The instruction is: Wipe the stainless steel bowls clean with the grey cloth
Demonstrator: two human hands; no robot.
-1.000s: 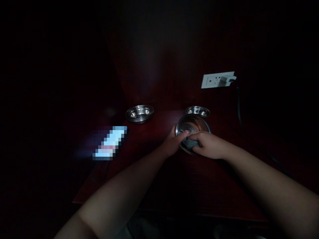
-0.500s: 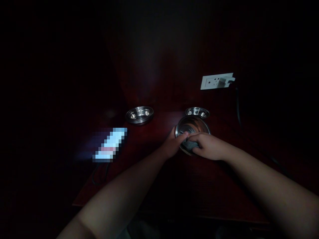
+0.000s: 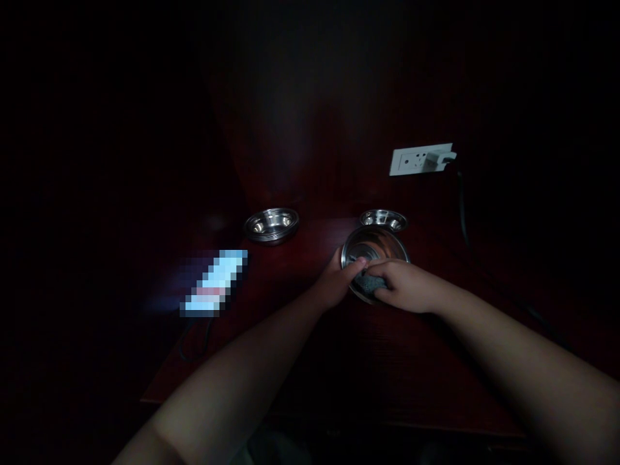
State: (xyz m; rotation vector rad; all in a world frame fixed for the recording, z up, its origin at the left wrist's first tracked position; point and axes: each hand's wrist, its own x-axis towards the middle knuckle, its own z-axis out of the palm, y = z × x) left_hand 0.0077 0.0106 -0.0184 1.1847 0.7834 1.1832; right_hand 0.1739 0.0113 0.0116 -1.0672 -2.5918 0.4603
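A shiny metal bowl (image 3: 387,242) is tipped toward me above the dark red table. My left hand (image 3: 335,281) grips its left side, with the thumb over the rim and the other fingers hidden behind the wall. Inside the bowl, my right hand (image 3: 405,284) is closed on a grey-green textured cloth (image 3: 370,283) pressed against the inner surface. Some of the right fingers are out of sight, and the dim light blurs the cloth's detail.
A stack of metal bowls (image 3: 272,226) stands at the left back, and another metal dish (image 3: 383,219) sits just behind the held bowl. A lit, pixelated phone-like screen (image 3: 214,284) lies left beside a thin cable (image 3: 194,352). A wall socket (image 3: 419,160) holds a plug with a hanging cord (image 3: 462,210).
Almost nothing differs. Both hands keep their places on the bowl and the cloth, and the whole view has shifted very slightly.
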